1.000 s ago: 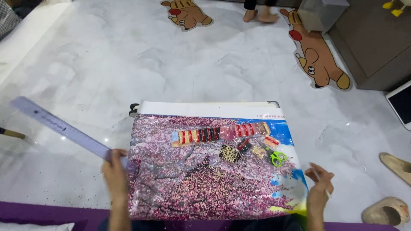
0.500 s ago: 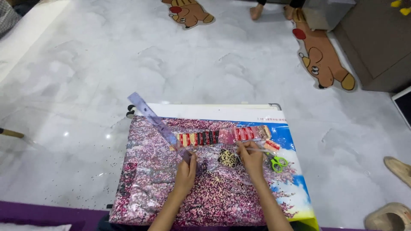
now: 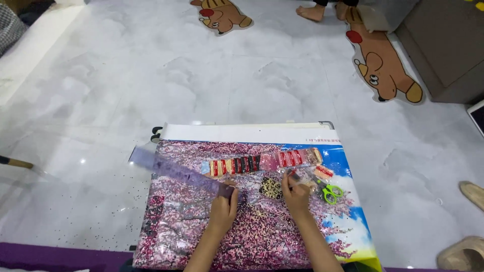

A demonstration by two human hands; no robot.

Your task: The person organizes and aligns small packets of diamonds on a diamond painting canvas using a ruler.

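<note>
A single head-worn camera is looking steeply down and forward at the floor (image 3: 151,75) from above the person's own arms. Both forearms are entering from the bottom edge, the left hand (image 3: 222,209) and right hand (image 3: 295,194) sitting just below frame centre, so the view is working at arm's length. The canvas (image 3: 252,236) is filling the lower middle and running off the bottom edge. Farther floor is stretching to the top of the frame, where another person's bare feet (image 3: 310,11) are showing (cut by the upper edge). There is only this one view, so nothing is being shared with another.
</note>
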